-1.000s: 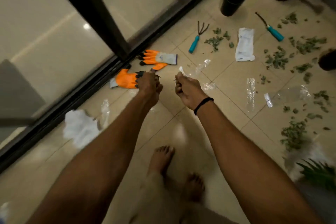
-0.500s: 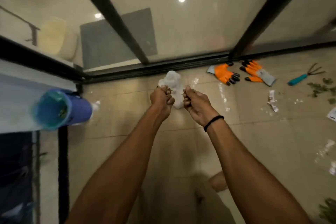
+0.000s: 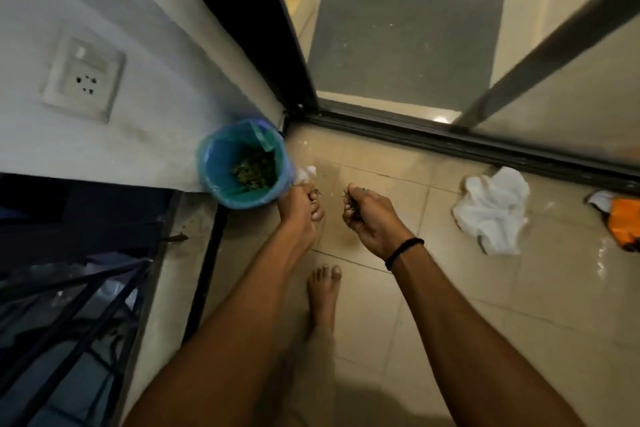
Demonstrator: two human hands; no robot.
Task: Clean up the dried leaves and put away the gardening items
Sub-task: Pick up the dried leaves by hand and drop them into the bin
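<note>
Dried leaves (image 3: 350, 206) are gripped in the clenched right hand (image 3: 369, 218), with a few bits showing between the fingers. More scraps are held in the clenched left hand (image 3: 299, 206), just beside the rim of a blue bin (image 3: 214, 163). A leaf pile (image 3: 254, 170) is seen at the bottom of the bin, which is lined with a blue bag and set in the corner against the white wall (image 3: 156, 135) and the black door frame (image 3: 277, 55). A white scrap (image 3: 306, 173) shows between the bin and the left hand; what it is cannot be told. A crumpled white bundle (image 3: 491, 211) lies on the tiled floor (image 3: 519, 305) to the right, well apart from the hands. An orange glove (image 3: 623, 224) is cut off by the right edge. How much is held in either fist is hidden by the fingers. A bare foot (image 3: 323, 291) is seen below the hands. Open floor is left between the hands and the bundle. To the left the floor ends at a dark railing (image 3: 69, 305).
</note>
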